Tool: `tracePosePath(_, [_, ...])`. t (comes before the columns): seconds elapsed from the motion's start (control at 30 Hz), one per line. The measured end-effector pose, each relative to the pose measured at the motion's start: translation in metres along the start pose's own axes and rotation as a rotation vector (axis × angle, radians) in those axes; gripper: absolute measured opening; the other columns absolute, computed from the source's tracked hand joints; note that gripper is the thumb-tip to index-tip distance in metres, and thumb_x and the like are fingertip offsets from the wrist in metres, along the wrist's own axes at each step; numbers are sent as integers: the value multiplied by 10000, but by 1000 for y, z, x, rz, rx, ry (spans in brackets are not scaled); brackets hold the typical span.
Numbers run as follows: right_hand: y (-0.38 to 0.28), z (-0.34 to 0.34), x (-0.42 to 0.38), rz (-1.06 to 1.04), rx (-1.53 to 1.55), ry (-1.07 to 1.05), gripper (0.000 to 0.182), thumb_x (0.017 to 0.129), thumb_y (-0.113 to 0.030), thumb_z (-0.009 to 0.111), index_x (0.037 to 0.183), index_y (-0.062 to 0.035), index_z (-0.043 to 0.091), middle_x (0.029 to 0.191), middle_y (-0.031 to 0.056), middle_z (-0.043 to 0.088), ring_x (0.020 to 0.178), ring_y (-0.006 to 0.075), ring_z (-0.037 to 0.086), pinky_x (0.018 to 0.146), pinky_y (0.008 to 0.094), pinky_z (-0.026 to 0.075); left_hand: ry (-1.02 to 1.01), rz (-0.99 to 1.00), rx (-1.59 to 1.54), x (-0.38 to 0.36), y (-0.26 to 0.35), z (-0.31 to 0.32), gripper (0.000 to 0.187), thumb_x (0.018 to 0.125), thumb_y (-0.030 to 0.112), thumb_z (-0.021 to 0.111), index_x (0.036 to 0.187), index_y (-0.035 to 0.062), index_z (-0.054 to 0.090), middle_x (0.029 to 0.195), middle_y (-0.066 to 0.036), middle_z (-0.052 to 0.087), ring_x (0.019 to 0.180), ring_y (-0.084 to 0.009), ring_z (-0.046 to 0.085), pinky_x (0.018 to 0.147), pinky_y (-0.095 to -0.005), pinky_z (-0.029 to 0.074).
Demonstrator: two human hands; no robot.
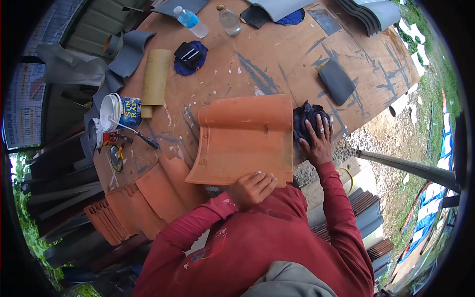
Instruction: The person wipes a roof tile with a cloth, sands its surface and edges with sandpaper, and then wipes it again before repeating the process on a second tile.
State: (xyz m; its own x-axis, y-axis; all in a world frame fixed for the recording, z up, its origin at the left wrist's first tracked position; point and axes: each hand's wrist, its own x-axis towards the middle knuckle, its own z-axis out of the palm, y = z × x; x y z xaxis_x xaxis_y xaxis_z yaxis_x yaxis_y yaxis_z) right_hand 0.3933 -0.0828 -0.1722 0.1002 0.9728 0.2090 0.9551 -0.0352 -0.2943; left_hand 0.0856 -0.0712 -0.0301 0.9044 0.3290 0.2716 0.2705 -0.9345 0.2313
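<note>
An orange clay roof tile [242, 143] lies in front of me, its near edge reaching past the wooden table's edge toward my body. My left hand [253, 189] is closed on that near edge, fingers curled over it. To the right of the tile is a crumpled dark cloth [305, 121]. My right hand [319, 136] rests on this cloth with its fingers stretched and spread. What lies under the right palm is hidden.
More orange tiles [158, 190] lean at the lower left. A paint bucket [129, 110] with a brush [141, 134] stands at the table's [277, 59] left. Two bottles [193, 22] and grey tiles [371, 17] are at the back. A grey piece [336, 81] lies right.
</note>
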Motion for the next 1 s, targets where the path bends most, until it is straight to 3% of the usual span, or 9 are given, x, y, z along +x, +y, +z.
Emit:
tracePosePath(0.1, [37, 17, 22, -97, -67, 166, 531, 955, -367, 698, 1448, -189, 611, 1507, 99, 568, 1412, 319, 487, 1267, 554, 223, -7, -62, -42, -17, 5, 38, 307, 878, 149, 640, 1167, 52, 677, 1161, -86, 696, 1035, -234, 666, 926, -370, 579])
tracePosePath(0.17, [63, 18, 41, -55, -173, 200, 431, 979, -329, 678, 1362, -133, 661, 1405, 92, 631, 1330, 304, 557, 1253, 547, 257, 10, -33, 14, -19, 6, 58, 298, 881, 161, 642, 1165, 81, 683, 1176, -71, 692, 1037, -230, 659, 976, -408, 559])
tracePosePath(0.27, [47, -18, 66, 154, -72, 222, 344, 999, -283, 656, 1272, -79, 700, 1342, 119, 649, 1275, 315, 587, 1202, 523, 322, 43, -40, -9, -21, 10, 94, 294, 883, 170, 640, 1167, 113, 688, 1215, -55, 678, 1078, -226, 645, 1036, -446, 528])
tracePosePath(0.4, [-43, -64, 82, -116, 195, 358, 283, 968, -167, 696, 1211, -23, 711, 1313, 187, 650, 1245, 362, 600, 1070, 495, 425, 90, -113, -8, -23, 14, 104, 300, 885, 178, 636, 1177, 135, 694, 1247, -41, 670, 1117, -224, 633, 1058, -457, 515])
tracePosePath(0.6, [-211, -18, 93, -650, 470, 33, 407, 881, -140, 754, 1277, -80, 677, 1238, 117, 670, 1177, 340, 621, 1084, 501, 466, 119, -83, -222, -43, 12, 49, 297, 900, 193, 620, 1177, 132, 705, 1261, -43, 669, 1131, -230, 639, 1052, -429, 515])
tracePosePath(0.73, [-282, 66, 79, -737, 434, -141, 428, 937, -196, 678, 1357, -118, 654, 1229, 120, 684, 1144, 336, 624, 1037, 515, 467, 280, -495, -321, -116, 26, 17, 279, 854, 87, 667, 1126, 100, 725, 1142, -59, 698, 999, -254, 690, 903, -415, 559])
tracePosePath(0.87, [-273, 66, 55, -773, 350, -464, 529, 884, -172, 636, 1413, -190, 648, 1263, 128, 692, 1172, 356, 622, 1041, 537, 450, 443, -775, -340, -186, 38, 12, 258, 857, -9, 663, 1096, 64, 730, 1087, -81, 712, 971, -283, 702, 876, -408, 568])
tracePosePath(0.93, [-245, 34, 46, -788, 323, -650, 477, 805, -171, 644, 1271, -173, 744, 1190, 137, 716, 1127, 330, 661, 984, 475, 501, 526, -901, -397, -207, 45, 15, 243, 869, -23, 653, 1088, 51, 731, 1077, -91, 714, 975, -298, 702, 881, -412, 566])
tracePosePath(1.0, [-217, 1, 59, -591, 274, -1100, 377, 776, -174, 657, 1121, -135, 803, 1086, 168, 736, 1027, 365, 697, 910, 475, 546, 594, -1097, -413, -217, 43, 17, 178, 904, -10, 641, 1057, 18, 726, 1106, -112, 711, 1006, -332, 693, 891, -433, 561])
